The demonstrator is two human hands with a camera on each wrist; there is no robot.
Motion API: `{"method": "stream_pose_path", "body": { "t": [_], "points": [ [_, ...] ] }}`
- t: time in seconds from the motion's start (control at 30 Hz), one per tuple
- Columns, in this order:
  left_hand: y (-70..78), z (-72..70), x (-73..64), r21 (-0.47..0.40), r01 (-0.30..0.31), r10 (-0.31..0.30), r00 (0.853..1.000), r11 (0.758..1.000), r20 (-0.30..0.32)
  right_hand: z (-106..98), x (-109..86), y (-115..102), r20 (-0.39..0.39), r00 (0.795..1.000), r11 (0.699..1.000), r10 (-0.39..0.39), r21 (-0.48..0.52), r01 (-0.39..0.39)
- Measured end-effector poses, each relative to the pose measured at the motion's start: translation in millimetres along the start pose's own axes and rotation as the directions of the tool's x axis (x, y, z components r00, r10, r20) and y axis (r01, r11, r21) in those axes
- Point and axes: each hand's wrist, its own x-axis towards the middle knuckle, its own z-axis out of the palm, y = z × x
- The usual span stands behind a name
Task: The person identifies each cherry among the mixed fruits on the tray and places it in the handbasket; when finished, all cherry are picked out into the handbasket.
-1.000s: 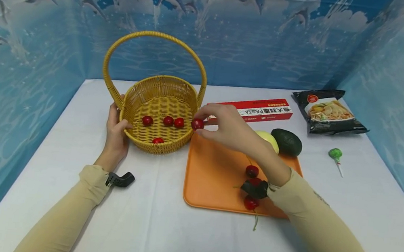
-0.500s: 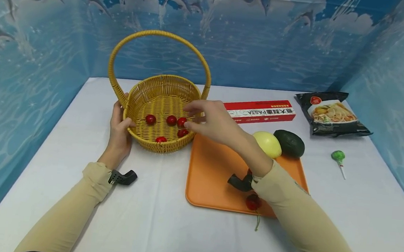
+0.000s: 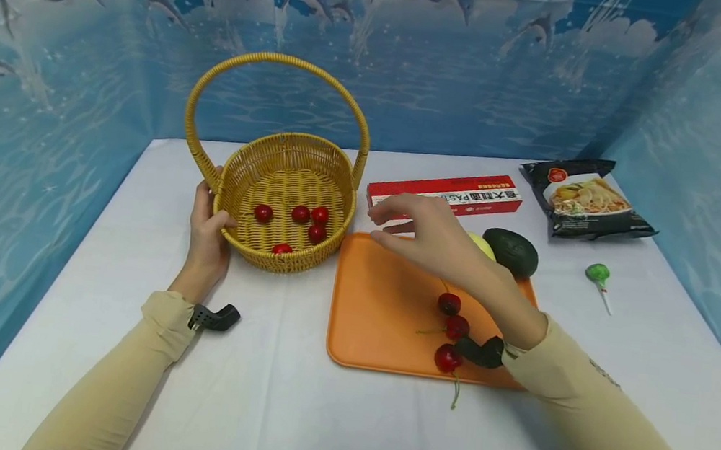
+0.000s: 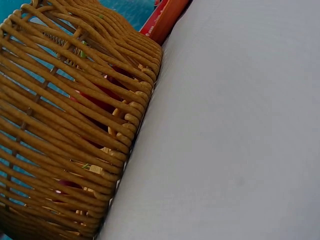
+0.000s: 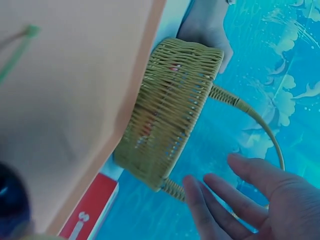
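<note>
My left hand [image 3: 208,236] grips the left side of a yellow wicker basket [image 3: 279,257], its thumb over the rim near the handle's foot. Inside the basket lie several red cherries [image 3: 301,214]. Over the far part of an orange tray [image 3: 364,327] hovers my right hand [image 3: 427,235], fingers apart and nothing between them. The right wrist view shows this hand [image 5: 265,200] with spread fingers beside the basket [image 5: 170,100]. Three more cherries [image 3: 448,358], some with green stems, lie along the tray's right half. In the left wrist view, the woven wall [image 4: 65,125] fills the left side.
Behind the tray lies a red pasta box [image 3: 481,195]. A yellow-green round fruit [image 3: 481,244], partly hidden by my right arm, and a dark avocado [image 3: 511,252] sit at the tray's far right. Beyond are a black noodle packet [image 3: 587,201] and a green lollipop [image 3: 598,274].
My right hand carried a cherry over the basket's right side and let it go inside. It has since drawn back rightward over the tray. The left hand keeps its grip on the basket.
</note>
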Motion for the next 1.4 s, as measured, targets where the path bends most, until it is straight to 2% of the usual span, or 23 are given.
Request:
{"method": "stream_pose_path", "body": {
  "t": [0.17, 0.5, 0.9, 1.1, 1.27, 1.4],
  "points": [
    [0.5, -0.3, 0.4, -0.005, -0.001, 0.001, 1.0, 1.0, 0.004, -5.6, -16.8, 10.1, 0.0, 1.0, 0.999, 0.008, -0.043, -0.008],
    [0.8, -1.0, -0.8, 0.012, 0.006, -0.007, 1.0, 1.0, 0.007, -17.9, -46.9, 26.2, -0.016, 0.999, 0.999, 0.039, -0.015, -0.039],
    [1.4, -0.7, -0.2, 0.006, 0.004, -0.005, 1.0, 1.0, 0.009, -22.3, -78.4, 39.4, -0.026, 0.997, 0.998, 0.068, -0.001, -0.069],
    [-0.5, 2.1, 1.0, 0.013, 0.013, -0.013, 1.0, 1.0, 0.016, -24.4, -98.0, 53.9, -0.027, 0.998, 0.998, 0.065, -0.001, -0.065],
    [-0.3, 2.8, 0.4, 0.009, 0.015, -0.015, 1.0, 1.0, 0.006, -28.3, -109.0, 64.0, 0.006, 0.995, 0.995, 0.097, -0.025, -0.096],
    [1.8, 1.7, 0.1, -0.014, 0.014, -0.014, 1.0, 1.0, -0.007, -20.5, -109.0, 69.3, 0.06, 0.995, 0.996, 0.085, -0.04, -0.082]
  ]
}}
